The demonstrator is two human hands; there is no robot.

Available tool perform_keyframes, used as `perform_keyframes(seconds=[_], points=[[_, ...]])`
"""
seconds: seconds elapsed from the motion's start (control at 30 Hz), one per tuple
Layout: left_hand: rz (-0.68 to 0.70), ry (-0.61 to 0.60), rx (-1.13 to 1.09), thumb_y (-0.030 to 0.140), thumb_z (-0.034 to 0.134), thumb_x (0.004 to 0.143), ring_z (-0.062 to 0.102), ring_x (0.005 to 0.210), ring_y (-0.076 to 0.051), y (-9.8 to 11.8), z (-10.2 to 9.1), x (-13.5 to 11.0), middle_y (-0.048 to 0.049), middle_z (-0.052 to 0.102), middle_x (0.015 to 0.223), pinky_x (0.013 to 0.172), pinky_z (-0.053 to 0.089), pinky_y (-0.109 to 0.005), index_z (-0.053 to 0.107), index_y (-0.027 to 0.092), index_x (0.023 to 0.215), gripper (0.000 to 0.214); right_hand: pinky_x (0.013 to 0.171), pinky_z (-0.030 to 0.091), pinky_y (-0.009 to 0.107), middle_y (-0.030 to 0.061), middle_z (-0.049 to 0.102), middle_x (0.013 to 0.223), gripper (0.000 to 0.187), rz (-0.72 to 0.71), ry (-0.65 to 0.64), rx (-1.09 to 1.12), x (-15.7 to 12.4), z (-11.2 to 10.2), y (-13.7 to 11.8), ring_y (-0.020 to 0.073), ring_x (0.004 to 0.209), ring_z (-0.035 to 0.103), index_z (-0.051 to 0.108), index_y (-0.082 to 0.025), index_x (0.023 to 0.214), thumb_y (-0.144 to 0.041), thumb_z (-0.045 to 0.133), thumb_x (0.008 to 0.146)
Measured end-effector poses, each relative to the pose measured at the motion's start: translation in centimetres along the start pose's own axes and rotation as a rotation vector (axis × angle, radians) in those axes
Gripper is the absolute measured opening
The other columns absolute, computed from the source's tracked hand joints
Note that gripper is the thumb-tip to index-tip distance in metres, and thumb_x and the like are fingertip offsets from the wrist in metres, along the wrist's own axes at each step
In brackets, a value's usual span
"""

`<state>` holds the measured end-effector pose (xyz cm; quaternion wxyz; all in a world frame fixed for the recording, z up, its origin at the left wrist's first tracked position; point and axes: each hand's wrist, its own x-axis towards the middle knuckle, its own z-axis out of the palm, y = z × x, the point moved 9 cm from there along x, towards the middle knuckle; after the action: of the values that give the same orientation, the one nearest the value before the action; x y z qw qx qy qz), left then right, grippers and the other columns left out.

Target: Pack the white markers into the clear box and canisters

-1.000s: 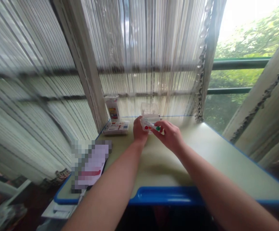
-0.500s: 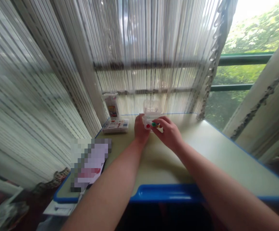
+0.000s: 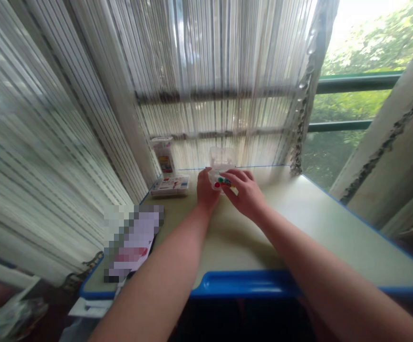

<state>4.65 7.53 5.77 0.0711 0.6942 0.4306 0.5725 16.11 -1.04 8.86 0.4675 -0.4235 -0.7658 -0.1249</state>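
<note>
A clear plastic box (image 3: 212, 179) with its lid (image 3: 222, 156) raised stands over the far part of the table. My left hand (image 3: 206, 190) is closed around the box's left side, the fingertips partly hidden behind it. A red round end (image 3: 217, 185) shows at the box's mouth, with a green round end (image 3: 221, 180) beside it. These look like the ends of coloured pens. My right hand (image 3: 247, 190) reaches in from the right, thumb and fingers closed around several coloured pens (image 3: 227, 181), green and blue among them. Their lengths are hidden by the hand.
Left of the box lies a flat printed case (image 3: 170, 185), with an upright clear container (image 3: 164, 156) behind it. A blurred-out flat item (image 3: 135, 242) rests near the table's left edge. Blue trim and a blue tray (image 3: 245, 283) edge the table (image 3: 320, 228). Curtains hang behind.
My right hand has moved slightly left and closer to the box's mouth, bringing the green end next to the red one. My left hand keeps its grip on the box.
</note>
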Motion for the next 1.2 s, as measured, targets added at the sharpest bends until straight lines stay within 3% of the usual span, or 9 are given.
perform_keyframes(seconds=[0.27,0.57,0.8,1.1,1.2], points=[[0.091,0.032,0.116,0.013,0.059,0.07,0.056,0.096,-0.024,1.1,0.1,-0.2,-0.0096,0.057,0.099,0.088,0.045,-0.042,0.048,0.018,0.099,0.032,0.086,0.042,0.043,0.0054,0.067,0.102,0.023,0.007,0.009,-0.02,0.1,-0.2,0.1,0.0258,0.097,0.047,0.068,-0.026,0.101,-0.024,0.051,0.086],[0.132,0.002,0.121,0.015,0.062,0.067,0.053,0.106,-0.024,1.5,0.5,-0.5,-0.0094,0.056,0.111,0.095,0.043,-0.04,0.048,0.022,0.107,0.042,0.08,0.043,0.04,0.0067,0.067,0.082,0.017,0.07,0.06,-0.021,0.3,-1.1,0.8,0.0239,0.085,0.049,0.069,-0.023,0.079,-0.036,0.058,0.082],[0.058,0.028,0.102,0.025,0.065,0.07,0.055,0.101,-0.025,0.8,0.2,-0.2,-0.0096,0.057,0.102,0.092,0.044,-0.04,0.052,0.018,0.102,0.035,0.081,0.045,0.039,0.0068,0.066,0.091,0.026,0.038,0.086,0.001,0.3,-1.5,0.5,0.0227,0.088,0.05,0.071,-0.025,0.092,-0.034,0.047,0.089],[-0.021,0.061,0.097,0.015,0.061,0.069,0.054,0.105,-0.026,-0.2,-0.1,-0.1,-0.0086,0.059,0.098,0.095,0.044,-0.042,0.054,0.019,0.095,0.027,0.082,0.046,0.039,0.0068,0.063,0.1,0.025,-0.006,0.061,-0.001,0.2,-1.2,0.3,0.0236,0.094,0.05,0.069,-0.026,0.098,-0.031,0.048,0.088],[-0.055,0.087,0.101,0.015,0.06,0.069,0.055,0.104,-0.027,-0.7,-0.3,0.1,-0.0087,0.06,0.096,0.093,0.045,-0.044,0.054,0.02,0.093,0.025,0.084,0.046,0.039,0.0084,0.061,0.102,0.026,0.0,0.117,0.024,0.2,-1.8,0.7,0.0229,0.094,0.052,0.066,-0.024,0.104,-0.03,0.048,0.087]])
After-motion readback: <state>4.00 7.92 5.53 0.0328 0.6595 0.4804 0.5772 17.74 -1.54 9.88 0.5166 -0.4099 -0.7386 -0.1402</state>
